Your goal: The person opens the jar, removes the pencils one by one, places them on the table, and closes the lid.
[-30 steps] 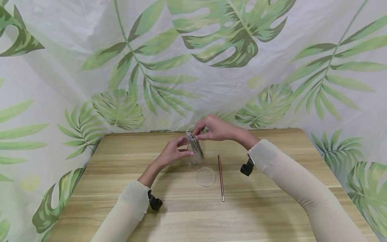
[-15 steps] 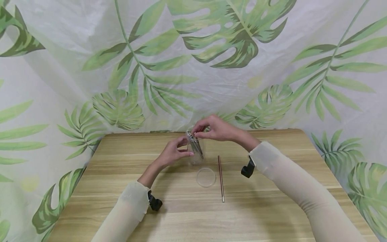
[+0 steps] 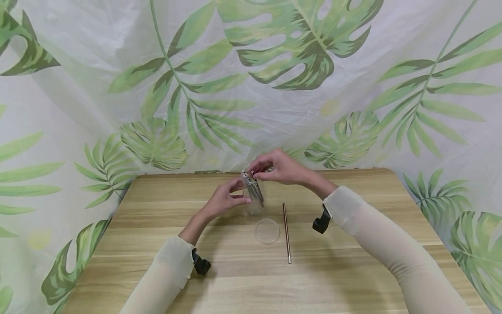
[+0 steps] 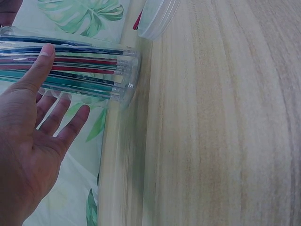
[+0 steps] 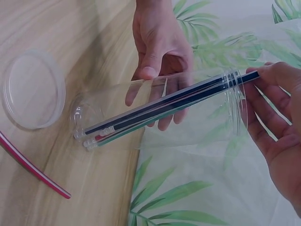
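Observation:
My left hand (image 3: 225,198) holds a clear plastic jar (image 3: 252,210) near the table's far side, thumb on one side and fingers on the other. Several pencils (image 5: 164,102), dark blue, red and green, lean together inside it, as the right wrist view shows. At the jar's uncovered mouth, my right hand (image 3: 280,168) pinches the end of a dark pencil (image 5: 251,76) that sticks out past the rim. A round clear lid (image 3: 267,231) lies flat in front of the jar. To the right of the lid rests a single red pencil (image 3: 286,233).
The wooden table (image 3: 235,288) stretches toward me, its far edge close behind the jar. A leaf-printed cloth (image 3: 219,113) hangs beyond that edge. Both wrists wear black cameras (image 3: 201,264).
My right hand's fingers have shifted slightly at the jar's mouth. The jar, my left hand, the lid and the loose pencil stay in place.

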`<act>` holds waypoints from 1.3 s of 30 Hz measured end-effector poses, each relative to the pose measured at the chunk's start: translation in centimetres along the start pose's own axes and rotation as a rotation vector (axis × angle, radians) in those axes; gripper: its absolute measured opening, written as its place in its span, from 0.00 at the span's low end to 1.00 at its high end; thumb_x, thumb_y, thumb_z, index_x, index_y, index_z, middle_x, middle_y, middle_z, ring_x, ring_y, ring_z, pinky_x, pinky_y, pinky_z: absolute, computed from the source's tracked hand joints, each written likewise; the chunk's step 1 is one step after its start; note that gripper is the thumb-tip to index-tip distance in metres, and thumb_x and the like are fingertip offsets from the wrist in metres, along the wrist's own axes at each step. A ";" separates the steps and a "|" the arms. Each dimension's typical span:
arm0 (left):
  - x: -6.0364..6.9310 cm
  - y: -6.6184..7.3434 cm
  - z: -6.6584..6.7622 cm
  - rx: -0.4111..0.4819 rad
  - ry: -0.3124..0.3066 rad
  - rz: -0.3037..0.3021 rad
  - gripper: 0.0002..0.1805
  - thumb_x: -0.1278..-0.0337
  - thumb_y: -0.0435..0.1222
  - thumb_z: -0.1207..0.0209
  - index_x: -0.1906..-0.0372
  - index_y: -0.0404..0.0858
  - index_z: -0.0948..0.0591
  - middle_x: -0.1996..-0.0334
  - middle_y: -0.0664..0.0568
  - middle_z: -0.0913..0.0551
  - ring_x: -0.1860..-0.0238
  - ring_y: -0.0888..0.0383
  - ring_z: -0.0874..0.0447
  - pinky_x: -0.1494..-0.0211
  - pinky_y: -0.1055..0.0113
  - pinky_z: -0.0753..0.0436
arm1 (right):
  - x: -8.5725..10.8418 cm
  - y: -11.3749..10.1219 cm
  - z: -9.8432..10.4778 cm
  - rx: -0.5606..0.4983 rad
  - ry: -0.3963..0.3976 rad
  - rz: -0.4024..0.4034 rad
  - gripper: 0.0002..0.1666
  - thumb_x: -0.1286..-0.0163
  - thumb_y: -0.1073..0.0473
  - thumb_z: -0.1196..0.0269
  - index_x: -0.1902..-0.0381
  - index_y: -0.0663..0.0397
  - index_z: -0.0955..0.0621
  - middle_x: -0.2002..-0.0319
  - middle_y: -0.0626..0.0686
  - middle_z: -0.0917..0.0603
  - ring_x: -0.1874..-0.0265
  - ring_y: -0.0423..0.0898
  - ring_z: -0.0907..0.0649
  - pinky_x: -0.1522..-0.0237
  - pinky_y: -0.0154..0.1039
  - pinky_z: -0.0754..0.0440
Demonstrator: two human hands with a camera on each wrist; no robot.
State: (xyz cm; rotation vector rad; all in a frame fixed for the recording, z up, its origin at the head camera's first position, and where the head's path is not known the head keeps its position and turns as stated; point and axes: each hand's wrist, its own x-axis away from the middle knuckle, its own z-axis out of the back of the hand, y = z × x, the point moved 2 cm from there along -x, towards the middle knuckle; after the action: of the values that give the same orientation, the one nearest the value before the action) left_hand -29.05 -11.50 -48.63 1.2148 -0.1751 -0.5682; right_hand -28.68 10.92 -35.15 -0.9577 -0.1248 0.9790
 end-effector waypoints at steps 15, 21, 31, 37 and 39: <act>0.0 -0.1 -0.1 0.008 0.001 0.002 0.37 0.44 0.23 0.25 0.30 0.26 0.27 0.36 0.28 0.19 0.31 0.30 0.23 0.31 0.41 0.19 | 0.5 0.1 0.8 -0.231 0.153 -0.021 0.13 0.29 0.76 0.34 0.48 0.76 0.15 0.57 0.67 0.10 0.58 0.54 0.09 0.55 0.37 0.10; 0.0 -0.2 -0.1 0.020 0.004 -0.007 0.37 0.45 0.26 0.24 0.29 0.29 0.26 0.36 0.31 0.18 0.31 0.33 0.22 0.32 0.42 0.18 | 0.7 0.3 1.2 -0.327 0.228 -0.026 0.15 0.29 0.77 0.34 0.46 0.75 0.16 0.56 0.67 0.10 0.56 0.49 0.09 0.47 0.45 0.09; 0.1 -0.3 0.0 -0.029 0.014 0.010 0.36 0.45 0.30 0.22 0.31 0.32 0.24 0.38 0.35 0.16 0.32 0.36 0.20 0.33 0.49 0.16 | 1.0 0.0 2.1 -0.501 0.410 -0.075 0.14 0.26 0.76 0.37 0.45 0.70 0.16 0.56 0.62 0.10 0.55 0.53 0.08 0.48 0.56 0.09; 0.1 -0.2 0.1 -0.040 0.014 0.009 0.36 0.44 0.31 0.23 0.31 0.32 0.24 0.37 0.34 0.17 0.31 0.33 0.22 0.32 0.45 0.17 | 0.9 -0.1 3.0 -0.609 0.538 -0.054 0.15 0.27 0.78 0.38 0.48 0.61 0.13 0.58 0.59 0.10 0.57 0.52 0.08 0.49 0.52 0.08; 0.1 -0.2 0.2 -0.045 0.015 0.015 0.36 0.45 0.32 0.22 0.32 0.32 0.24 0.37 0.34 0.17 0.31 0.33 0.22 0.32 0.45 0.17 | 1.0 -0.1 3.4 -0.630 0.574 -0.047 0.16 0.27 0.79 0.39 0.48 0.61 0.13 0.58 0.59 0.11 0.56 0.52 0.09 0.48 0.51 0.08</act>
State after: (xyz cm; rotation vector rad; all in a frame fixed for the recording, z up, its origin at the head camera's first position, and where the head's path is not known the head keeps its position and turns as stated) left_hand -29.09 -11.72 -48.76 1.1732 -0.1580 -0.5474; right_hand -29.68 13.76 -33.35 -1.7725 0.0333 0.5878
